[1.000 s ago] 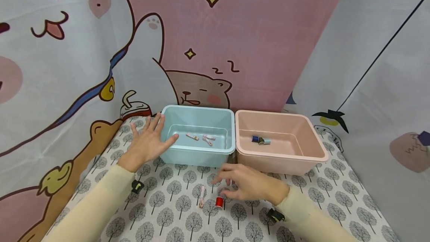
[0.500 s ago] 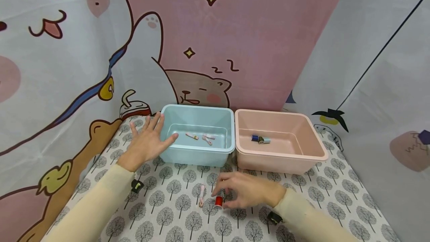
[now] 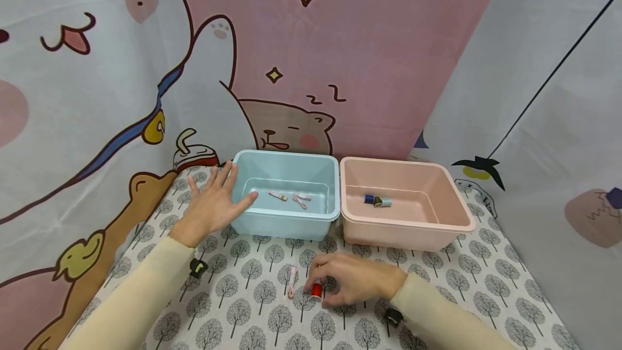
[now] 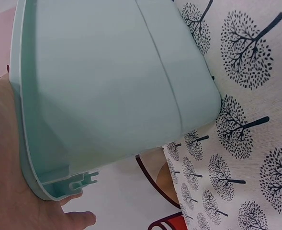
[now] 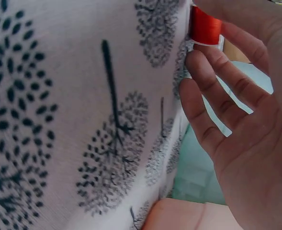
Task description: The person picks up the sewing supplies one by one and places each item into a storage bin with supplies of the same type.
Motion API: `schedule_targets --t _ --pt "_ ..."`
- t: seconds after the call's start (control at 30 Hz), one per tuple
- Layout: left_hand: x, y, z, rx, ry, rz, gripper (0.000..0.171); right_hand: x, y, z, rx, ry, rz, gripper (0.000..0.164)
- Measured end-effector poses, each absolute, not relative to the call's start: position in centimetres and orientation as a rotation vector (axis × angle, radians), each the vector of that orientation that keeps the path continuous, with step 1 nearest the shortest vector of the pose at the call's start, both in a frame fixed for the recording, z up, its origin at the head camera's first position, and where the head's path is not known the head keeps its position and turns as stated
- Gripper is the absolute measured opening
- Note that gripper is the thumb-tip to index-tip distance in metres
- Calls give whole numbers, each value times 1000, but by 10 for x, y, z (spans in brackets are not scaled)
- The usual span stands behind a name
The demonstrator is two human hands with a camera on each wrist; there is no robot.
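A spool of red thread [image 3: 316, 291] stands on the tree-print cloth. My right hand [image 3: 357, 280] reaches down to it, thumb on one side and curled fingertips on the other; in the right wrist view the red spool [image 5: 206, 26] sits between thumb and fingers. Just left of it lies a slim pink-and-white piece [image 3: 291, 282], its kind too small to tell. My left hand [image 3: 210, 212], fingers spread, is at the left end of the light blue tub [image 3: 282, 227]. In the left wrist view that hand [image 4: 16, 172] lies along the tub's rim.
Inside the blue tub are several slim pale pieces [image 3: 278, 196]. Close beside it stands a pink tub [image 3: 398, 235], holding a dark blue spool [image 3: 369, 199] and a light blue spool [image 3: 384, 202] with a dark piece between. Printed curtains [image 3: 369, 58] hang behind and at both sides.
My right hand has come down and toward me onto the red spool, its thumb and fingers drawing in around it. The left hand stays at the blue tub.
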State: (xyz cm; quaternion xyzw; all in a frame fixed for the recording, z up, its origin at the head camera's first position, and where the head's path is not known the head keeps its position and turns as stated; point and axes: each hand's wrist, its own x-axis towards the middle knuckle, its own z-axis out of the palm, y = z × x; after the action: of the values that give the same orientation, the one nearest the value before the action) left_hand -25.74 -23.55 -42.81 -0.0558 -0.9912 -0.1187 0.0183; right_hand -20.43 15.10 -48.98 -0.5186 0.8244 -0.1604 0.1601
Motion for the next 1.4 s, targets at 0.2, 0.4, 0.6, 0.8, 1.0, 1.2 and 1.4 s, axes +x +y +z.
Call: schedule_targets --t 0.2,0.4,0.6,0.8,1.0,1.2,1.4 --pt "-258 -236 -427 -177 -3069 -374 112 -208 147 -495 -1515 2332 -487 40" --pt "-257 -236 -427 -175 -3069 -377 109 -211 144 -499 -1537 2293 -543 31" --pt "-256 -235 -427 -175 -3068 -379 113 -212 143 -501 -1526 2290 -559 30" --pt "-256 -236 -427 -175 -3065 -381 114 -210 143 -499 -1513 2301 -550 31" --pt "-257 -236 -429 -181 -3059 -381 113 -208 144 -495 -1509 2315 -566 31" --pt "-258 -237 -430 -178 -3059 -375 115 -208 145 -493 -1504 2322 -598 31" --pt "-257 -237 -429 -177 -3062 -382 115 -207 147 -491 -1503 2328 -604 31"
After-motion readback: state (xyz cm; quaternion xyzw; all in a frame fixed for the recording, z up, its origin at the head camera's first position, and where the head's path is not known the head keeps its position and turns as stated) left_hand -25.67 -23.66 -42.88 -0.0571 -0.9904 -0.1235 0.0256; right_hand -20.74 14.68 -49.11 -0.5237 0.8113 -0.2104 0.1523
